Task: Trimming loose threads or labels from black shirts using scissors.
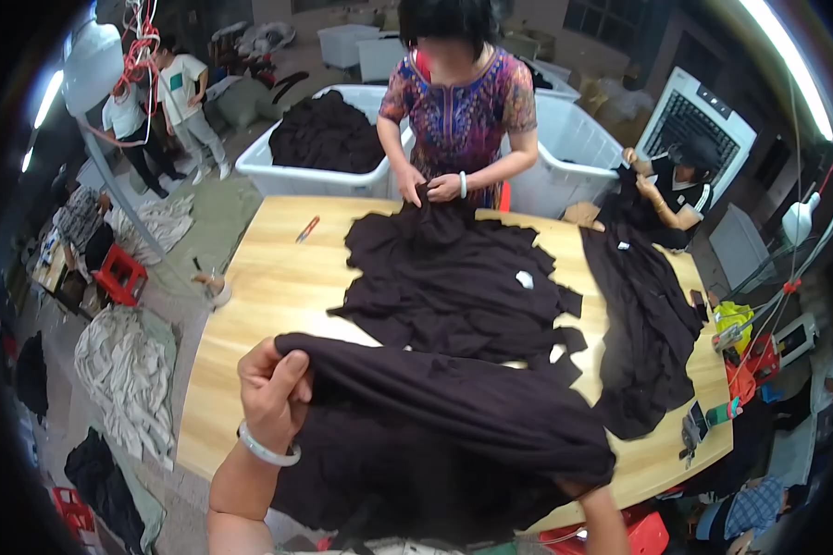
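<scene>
A dark garment point(435, 398) is stretched in front of me above the near edge of the table. My left hand point(273, 388), with a pale bangle at the wrist, pinches its upper left edge between thumb and fingers. At the right end my right hand point(578, 487) is under the cloth; the fabric hides its fingers. Beyond lies a spread pile of dark garments point(444, 277) with a small white label on top. A person across the table grips part of that pile with both hands point(430, 190).
The wooden table point(250, 305) carries an orange cutter point(308, 228) at far left and more dark garments point(643, 324) at right. White bins point(342, 185) stand behind it, one filled with dark cloth. Another person point(680, 190) handles cloth at far right. Pale cloth heaps point(128, 370) lie on the floor.
</scene>
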Tool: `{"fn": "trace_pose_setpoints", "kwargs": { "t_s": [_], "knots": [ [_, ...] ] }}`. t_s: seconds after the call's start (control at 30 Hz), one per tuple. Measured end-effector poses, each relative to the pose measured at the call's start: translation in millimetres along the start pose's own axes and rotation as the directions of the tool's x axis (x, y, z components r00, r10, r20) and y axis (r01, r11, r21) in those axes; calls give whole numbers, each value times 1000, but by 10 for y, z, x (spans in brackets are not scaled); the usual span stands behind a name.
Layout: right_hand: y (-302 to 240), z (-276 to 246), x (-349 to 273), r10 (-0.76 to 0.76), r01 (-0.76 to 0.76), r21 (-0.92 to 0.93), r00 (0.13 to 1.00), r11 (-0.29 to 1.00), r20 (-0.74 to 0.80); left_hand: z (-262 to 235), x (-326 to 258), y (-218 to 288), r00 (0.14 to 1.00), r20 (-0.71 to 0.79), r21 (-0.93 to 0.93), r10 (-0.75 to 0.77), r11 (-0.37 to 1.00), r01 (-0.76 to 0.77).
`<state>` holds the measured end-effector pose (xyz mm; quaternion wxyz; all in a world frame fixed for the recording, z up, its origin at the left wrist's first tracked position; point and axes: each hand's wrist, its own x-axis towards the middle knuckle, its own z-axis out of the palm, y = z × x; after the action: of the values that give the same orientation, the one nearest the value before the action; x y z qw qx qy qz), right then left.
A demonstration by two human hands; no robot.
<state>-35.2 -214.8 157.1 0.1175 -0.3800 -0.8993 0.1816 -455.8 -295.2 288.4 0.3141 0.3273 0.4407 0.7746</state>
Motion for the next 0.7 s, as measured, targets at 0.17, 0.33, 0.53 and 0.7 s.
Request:
{"fn": "trace_pose_setpoints", "kwargs": {
  "t_s": [0.17,0.33,0.53,0.7],
  "knots": [
    [808,-425,810,144,-62,-575,985,816,98,41,1145,-693,998,37,32,53,998,-54],
    [252,-54,888,227,-221,-305,974,926,-17,-788,1440,-1272,961,-276,178,31,984,19],
    [-2,677,455,631,-624,-123,776,772,26,-1154,264,721,279,-269,602,922,387,-699],
    [-329,979,547,532,-536,265,842,801,94,-1320,-338,-15,565,492,789,662,-64,-611]
  ]
}}
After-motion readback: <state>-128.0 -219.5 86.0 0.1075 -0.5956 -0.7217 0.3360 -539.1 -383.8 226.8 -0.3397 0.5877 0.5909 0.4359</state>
